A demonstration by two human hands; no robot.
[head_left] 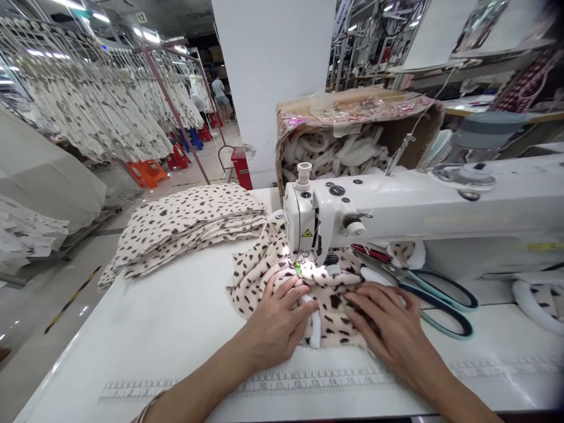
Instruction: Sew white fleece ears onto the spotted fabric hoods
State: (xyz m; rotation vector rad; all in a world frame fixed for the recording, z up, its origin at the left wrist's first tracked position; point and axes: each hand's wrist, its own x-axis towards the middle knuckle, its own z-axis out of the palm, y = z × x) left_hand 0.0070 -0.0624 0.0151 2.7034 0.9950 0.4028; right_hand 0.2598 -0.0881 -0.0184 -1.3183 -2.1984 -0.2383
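Observation:
Under the needle of a white sewing machine (423,202) lies a bunched piece of cream fabric with dark spots (251,276). My left hand (277,320) rests on it just in front of the presser foot, fingers stretched out and a little apart. A narrow white strip (315,330) runs out from beneath those fingers. On the fabric's right side, my right hand (390,320) lies with its fingers extended across the cloth. Scissors with black and teal handles (440,294) lie behind the right hand, beside a red-handled tool (372,252).
Spotted fabric pieces (189,220) form a stack at the table's left. A cardboard box (286,111) of spotted and white pieces stands behind the machine. A printed ruler (299,385) crosses the table front. Garments hang on racks (167,88); a person (220,97) stands far back.

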